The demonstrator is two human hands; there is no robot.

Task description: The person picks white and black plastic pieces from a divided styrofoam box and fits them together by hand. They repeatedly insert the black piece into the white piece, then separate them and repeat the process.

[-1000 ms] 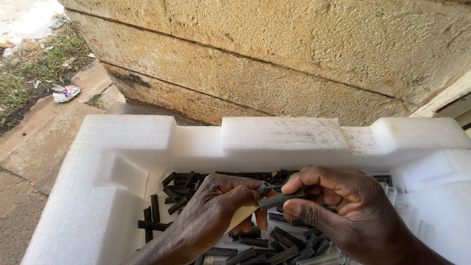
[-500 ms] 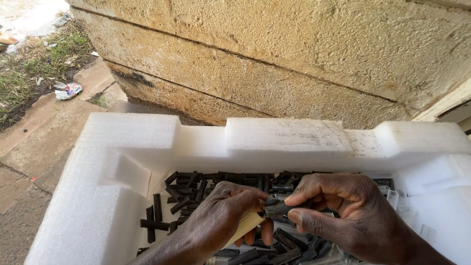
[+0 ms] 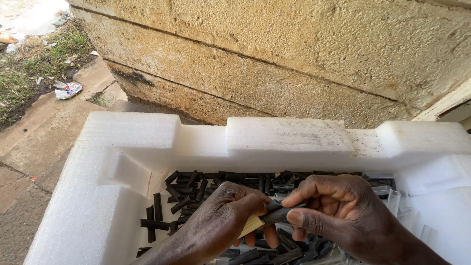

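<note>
Both hands together over the middle of the white foam tray (image 3: 122, 147). Right hand (image 3: 338, 211) pinches a short black tube (image 3: 280, 214) between thumb and forefinger; left hand (image 3: 230, 216) closes on the tube's other end and a tan strip (image 3: 251, 225). Loose black tubes (image 3: 186, 196) heaped on tray floor beneath, clear plastic pieces (image 3: 392, 198) toward right edge. Tray sits against rough stone wall (image 3: 294, 59); paving and grass (image 3: 29, 83) at left. Since half a second ago, hands slightly lower, grip unchanged.

A rough tan stone wall (image 3: 294, 59) rises behind in daylight; a concrete walkway (image 3: 34, 157) lies at left; grass (image 3: 29, 73) with scattered litter (image 3: 68, 90) beyond.
</note>
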